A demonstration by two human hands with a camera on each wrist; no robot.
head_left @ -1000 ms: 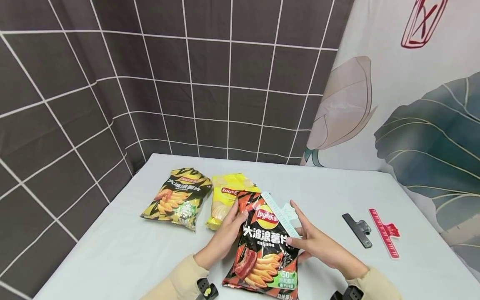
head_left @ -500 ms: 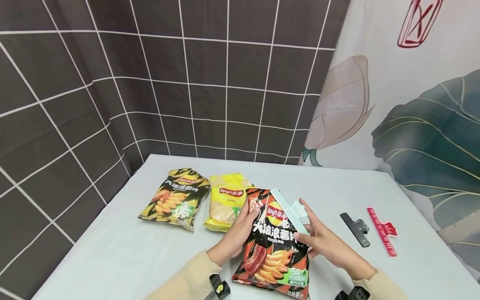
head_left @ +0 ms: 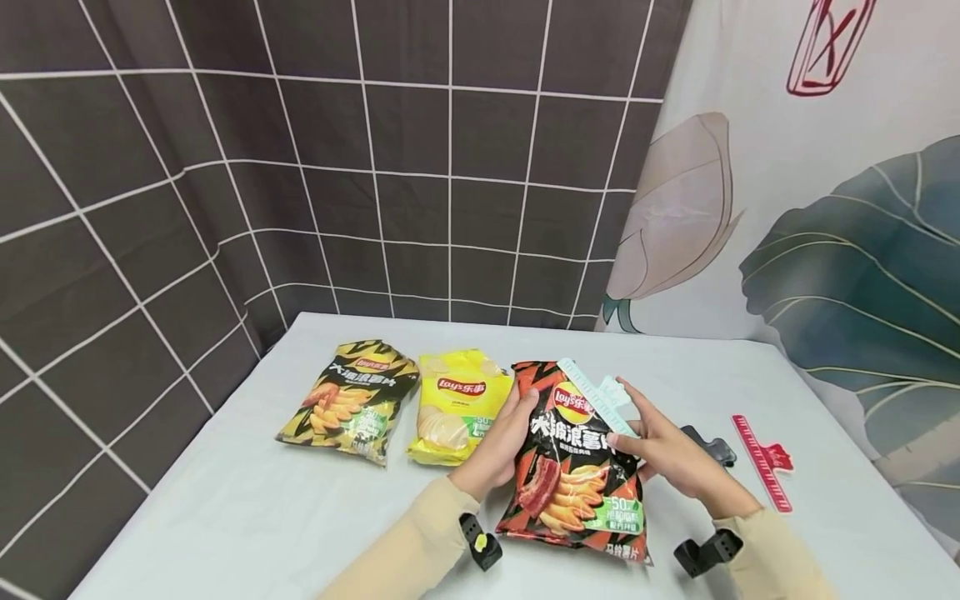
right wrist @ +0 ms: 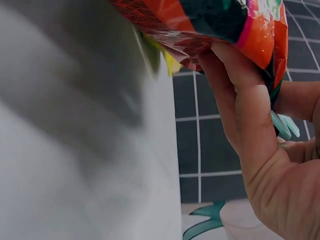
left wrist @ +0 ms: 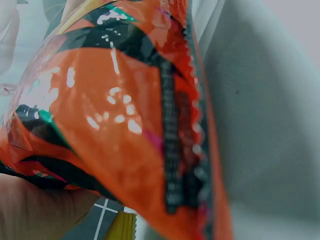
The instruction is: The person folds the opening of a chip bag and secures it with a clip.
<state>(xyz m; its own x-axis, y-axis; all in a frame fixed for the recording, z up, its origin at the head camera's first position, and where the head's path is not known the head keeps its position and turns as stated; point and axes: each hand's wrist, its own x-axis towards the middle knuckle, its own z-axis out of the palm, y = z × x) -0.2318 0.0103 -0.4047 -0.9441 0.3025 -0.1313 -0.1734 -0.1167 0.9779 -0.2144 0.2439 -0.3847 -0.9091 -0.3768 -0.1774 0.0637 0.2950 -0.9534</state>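
Note:
Both of my hands hold a red and black bag of potato chips [head_left: 577, 475], tilted slightly, in the head view. My left hand [head_left: 501, 442] grips its left edge, thumb on the front. On the right edge, my right hand [head_left: 675, 454] pinches the bag, thumb in front and fingers behind, as the right wrist view also shows. A light blue sealing clip [head_left: 597, 398] sits slanted across the bag's upper right corner, beside my right fingers. The bag's orange side [left wrist: 110, 105] fills much of the left wrist view.
A yellow chip bag [head_left: 459, 408] lies just left of the held bag. Farther left lies a black and gold chip bag [head_left: 352, 400]. On the right lie a red clip [head_left: 765, 462] and a black clip [head_left: 716, 447], the latter partly behind my right hand. Dark grid-patterned cloth [head_left: 405, 200] hangs behind the white table [head_left: 225, 517].
Both hands have carried the red and black bag to the right and farther from me, uncovering more of the yellow bag. My right hand now partly covers the black clip.

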